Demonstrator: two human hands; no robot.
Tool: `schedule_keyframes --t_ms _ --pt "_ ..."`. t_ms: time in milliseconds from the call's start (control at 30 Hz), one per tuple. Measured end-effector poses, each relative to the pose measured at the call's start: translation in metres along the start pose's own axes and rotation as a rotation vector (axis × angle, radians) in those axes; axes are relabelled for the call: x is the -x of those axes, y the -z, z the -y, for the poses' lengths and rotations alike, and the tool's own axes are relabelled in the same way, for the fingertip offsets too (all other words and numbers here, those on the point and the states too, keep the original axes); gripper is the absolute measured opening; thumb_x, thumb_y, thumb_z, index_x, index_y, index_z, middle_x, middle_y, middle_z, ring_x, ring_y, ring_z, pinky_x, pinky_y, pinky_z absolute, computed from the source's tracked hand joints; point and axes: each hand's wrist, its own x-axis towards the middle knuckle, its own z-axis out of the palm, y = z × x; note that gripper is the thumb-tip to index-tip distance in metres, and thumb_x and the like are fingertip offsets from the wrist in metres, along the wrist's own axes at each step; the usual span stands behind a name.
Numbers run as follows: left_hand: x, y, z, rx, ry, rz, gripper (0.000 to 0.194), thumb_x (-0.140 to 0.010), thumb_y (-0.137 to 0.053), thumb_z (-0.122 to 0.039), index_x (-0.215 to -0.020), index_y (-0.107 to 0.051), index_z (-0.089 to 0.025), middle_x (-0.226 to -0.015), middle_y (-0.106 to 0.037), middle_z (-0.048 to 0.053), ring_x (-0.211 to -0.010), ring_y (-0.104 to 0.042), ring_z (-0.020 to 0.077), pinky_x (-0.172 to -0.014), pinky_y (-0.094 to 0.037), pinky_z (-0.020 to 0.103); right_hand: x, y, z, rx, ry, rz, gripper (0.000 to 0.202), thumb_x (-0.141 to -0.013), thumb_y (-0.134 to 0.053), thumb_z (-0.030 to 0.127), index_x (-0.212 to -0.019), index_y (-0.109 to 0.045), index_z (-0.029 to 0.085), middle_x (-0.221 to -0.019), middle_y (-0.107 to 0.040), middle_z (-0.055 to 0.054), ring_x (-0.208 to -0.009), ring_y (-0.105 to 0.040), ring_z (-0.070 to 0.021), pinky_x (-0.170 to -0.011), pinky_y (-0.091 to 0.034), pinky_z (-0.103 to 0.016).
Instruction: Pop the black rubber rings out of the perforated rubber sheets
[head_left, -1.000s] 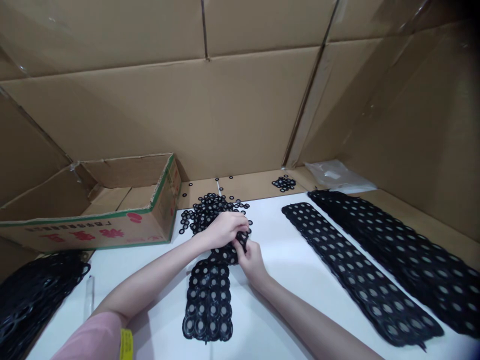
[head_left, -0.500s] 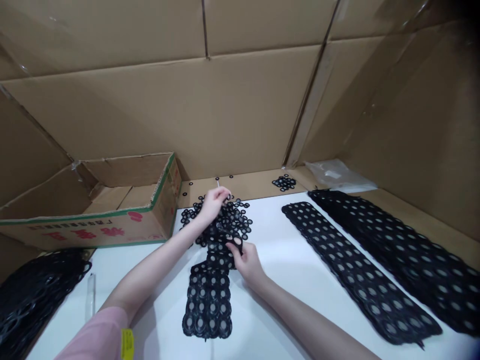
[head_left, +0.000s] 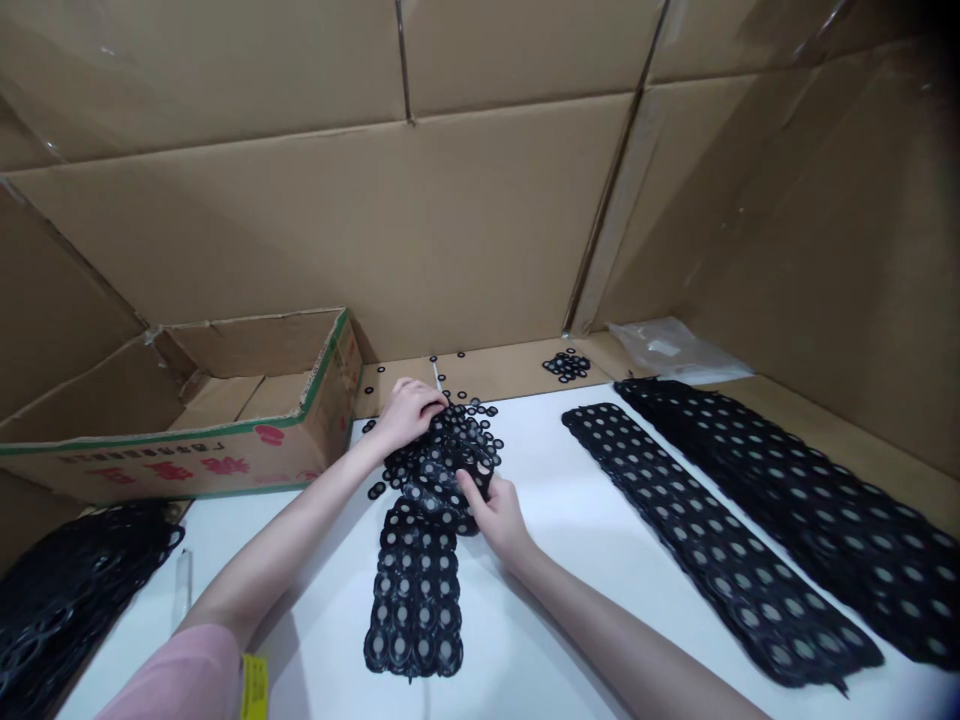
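Observation:
A black rubber sheet dotted with round pale holes [head_left: 416, 620] lies on the white table, its far end lifted and folded over. My right hand [head_left: 501, 512] grips that folded end between thumb and fingers. Loose black rings [head_left: 469, 435] are heaped just beyond and around it. My left hand [head_left: 411, 410] is at the left side of the heap, palm down, its fingers closed together; what they hold, if anything, is hidden.
A cardboard box [head_left: 330, 420] stands at the left, with a pile of black sheets [head_left: 82, 590] in front. Stacked perforated strips [head_left: 720, 540] lie at the right. A small ring pile [head_left: 568, 366] and a plastic bag [head_left: 675, 350] lie at the back, below cardboard walls [head_left: 517, 220].
My left hand has moved left and lower over the ring heap. The sheet's far end, held in my right hand, has folded over and spread across part of the heap.

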Motion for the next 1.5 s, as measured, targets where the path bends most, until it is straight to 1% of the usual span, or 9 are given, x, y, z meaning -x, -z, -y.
schedule_keyframes --t_ms 167,233,333,467,633,800,967,1167,1500 --pt "-0.006 0.010 0.005 0.093 0.024 0.099 0.015 -0.079 -0.057 -0.014 -0.076 -0.069 -0.022 -0.095 -0.074 -0.003 -0.100 -0.064 0.0189 -0.108 -0.025 0.044 0.001 0.000 0.001 -0.006 -0.025 -0.001 0.042 -0.086 -0.047 0.055 -0.066 -0.051 0.018 -0.066 -0.058 -0.005 -0.063 -0.051 -0.0188 -0.062 -0.042 -0.031" --pt "-0.010 0.011 0.005 0.141 0.078 0.083 0.015 -0.079 -0.056 -0.015 -0.075 -0.069 -0.022 -0.094 -0.074 -0.003 -0.099 -0.065 0.0178 -0.107 -0.029 0.041 0.001 0.000 0.001 0.004 -0.004 -0.005 0.040 -0.087 -0.046 0.053 -0.068 -0.052 0.018 -0.068 -0.059 -0.005 -0.066 -0.053 -0.0198 -0.065 -0.043 -0.032" --pt "-0.022 0.007 0.005 0.142 0.142 0.033 0.020 -0.083 -0.051 -0.017 -0.083 -0.070 -0.020 -0.093 -0.074 -0.001 -0.093 -0.066 0.0156 -0.095 -0.043 0.031 -0.001 0.000 0.000 0.063 0.057 -0.087 0.036 -0.088 -0.046 0.049 -0.072 -0.054 0.018 -0.077 -0.061 -0.007 -0.077 -0.056 -0.0226 -0.074 -0.045 -0.036" --pt "-0.052 -0.009 0.008 0.083 0.191 0.048 0.025 -0.085 -0.046 -0.016 -0.095 -0.070 -0.017 -0.098 -0.073 0.002 -0.092 -0.066 0.0169 -0.087 -0.049 0.027 -0.003 0.001 -0.002 0.137 0.132 -0.202 0.028 -0.088 -0.048 0.044 -0.085 -0.061 0.019 -0.092 -0.063 -0.010 -0.097 -0.054 -0.0274 -0.091 -0.041 -0.045" --pt "-0.106 -0.039 0.027 -0.036 0.210 0.150 0.035 -0.084 -0.051 -0.011 -0.117 -0.062 -0.017 -0.124 -0.062 0.009 -0.115 -0.056 0.0231 -0.102 -0.042 0.037 -0.002 0.001 -0.003 0.135 0.173 -0.188 0.024 -0.089 -0.050 0.040 -0.095 -0.062 0.020 -0.098 -0.063 -0.009 -0.101 -0.054 -0.0256 -0.093 -0.041 -0.044" --pt "-0.137 -0.059 0.056 -0.113 0.165 0.339 0.031 -0.091 -0.056 -0.028 -0.119 -0.056 -0.015 -0.123 -0.057 0.011 -0.107 -0.058 0.0223 -0.092 -0.050 0.043 -0.002 0.000 -0.002 0.128 0.159 -0.171 0.024 -0.090 -0.051 0.039 -0.096 -0.063 0.019 -0.099 -0.063 -0.009 -0.101 -0.055 -0.0246 -0.094 -0.041 -0.043" --pt "-0.142 -0.059 0.073 -0.146 0.174 0.433 0.032 -0.092 -0.054 -0.032 -0.119 -0.055 -0.015 -0.120 -0.057 0.010 -0.102 -0.059 0.0206 -0.087 -0.052 0.041 -0.003 0.001 -0.002 0.111 0.152 -0.155 0.024 -0.090 -0.051 0.039 -0.096 -0.064 0.020 -0.101 -0.064 -0.010 -0.103 -0.054 -0.0248 -0.095 -0.041 -0.043" --pt "-0.141 -0.049 0.078 -0.167 0.268 0.415 0.031 -0.092 -0.054 -0.032 -0.118 -0.056 -0.016 -0.119 -0.057 0.010 -0.102 -0.059 0.0207 -0.087 -0.052 0.040 -0.002 0.002 -0.001 0.105 0.150 -0.150 0.024 -0.090 -0.051 0.040 -0.093 -0.064 0.020 -0.101 -0.064 -0.009 -0.102 -0.055 -0.0249 -0.094 -0.041 -0.042" --pt "-0.117 -0.049 0.089 -0.037 0.377 0.480 0.031 -0.092 -0.055 -0.032 -0.118 -0.056 -0.015 -0.120 -0.057 0.010 -0.102 -0.059 0.0209 -0.085 -0.053 0.040 -0.001 0.001 -0.002 0.072 0.150 -0.153 0.025 -0.089 -0.052 0.041 -0.093 -0.065 0.020 -0.100 -0.064 -0.009 -0.102 -0.055 -0.0250 -0.093 -0.042 -0.042"
